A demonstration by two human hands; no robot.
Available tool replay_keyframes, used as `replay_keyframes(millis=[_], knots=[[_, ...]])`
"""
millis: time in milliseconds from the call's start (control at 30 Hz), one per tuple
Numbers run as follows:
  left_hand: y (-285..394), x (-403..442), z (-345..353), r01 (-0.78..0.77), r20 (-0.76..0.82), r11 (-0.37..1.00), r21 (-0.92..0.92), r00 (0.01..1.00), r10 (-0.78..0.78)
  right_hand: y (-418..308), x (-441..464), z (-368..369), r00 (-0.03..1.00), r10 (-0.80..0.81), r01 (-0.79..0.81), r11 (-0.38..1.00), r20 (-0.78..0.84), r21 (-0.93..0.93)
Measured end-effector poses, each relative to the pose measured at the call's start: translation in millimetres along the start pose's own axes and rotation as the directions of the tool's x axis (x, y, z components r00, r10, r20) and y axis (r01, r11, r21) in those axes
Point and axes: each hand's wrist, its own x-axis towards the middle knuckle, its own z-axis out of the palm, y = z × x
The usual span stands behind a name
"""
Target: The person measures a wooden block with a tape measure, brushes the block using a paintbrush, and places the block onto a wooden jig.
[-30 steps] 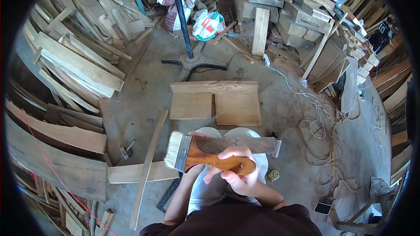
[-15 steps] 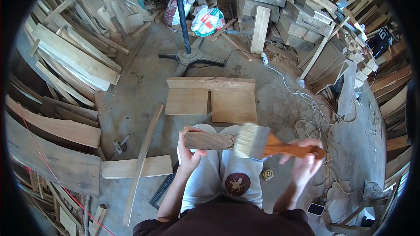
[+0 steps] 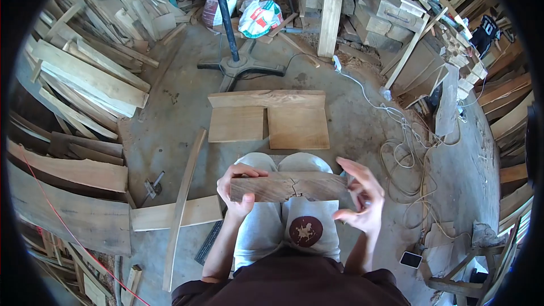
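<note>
A dark wooden block (image 3: 292, 187) with a crack near its middle lies level above the person's lap. Its left end is gripped by my left hand (image 3: 241, 190), with the thumb on the near side and the fingers at the far side. At the block's right end is my right hand (image 3: 364, 195), its fingers and thumb spread apart around that end. Whether the right fingers touch the wood cannot be made out. The brush is not visible now.
Two flat boards (image 3: 298, 128) and a long board (image 3: 266, 99) lie ahead on the floor. A black stand (image 3: 241, 67) is beyond them. Coiled cable (image 3: 403, 153) and a phone (image 3: 411, 259) are at right, a thin strip (image 3: 186, 209) and lumber (image 3: 85, 73) at left.
The brush has left my right hand and is out of sight. My right hand has moved left to the block's right end and opened. My left hand still holds the block.
</note>
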Motion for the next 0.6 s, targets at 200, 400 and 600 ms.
replay_keyframes(millis=[200,400,600], knots=[[0.0,-3.6,9.2,-0.038,-0.117,0.999,0.016,0.992,0.039,24.7,-0.7,13.7,0.973,0.037,-0.066,0.99,0.227,0.122],[-5.6,-8.5,-2.9,-0.056,-0.037,0.994,-0.095,0.998,0.053,39.8,7.2,3.0,0.887,-0.02,-0.1,0.967,0.461,0.235],[-8.7,-5.9,-3.8,-0.103,-0.051,0.986,-0.132,0.994,0.097,48.5,18.9,-3.5,0.82,-0.067,-0.019,0.989,0.568,0.144]])
